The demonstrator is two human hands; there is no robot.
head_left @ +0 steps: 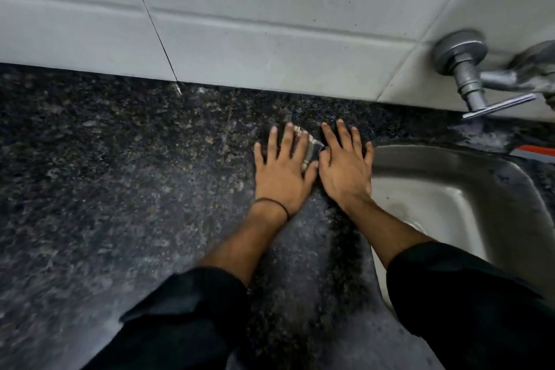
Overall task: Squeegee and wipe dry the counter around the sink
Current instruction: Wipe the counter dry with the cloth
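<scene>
Both hands (315, 171) flat on cloth (310, 147), beside sink (480, 189)

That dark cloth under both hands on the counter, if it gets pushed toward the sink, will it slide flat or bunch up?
The dark cloth drapes limply, so it would probably bunch. The counter looks slick, so it may glide under the flat left hand and right hand.

Left hand (282, 173), right hand (345, 170): flat, fingers spread.
</scene>
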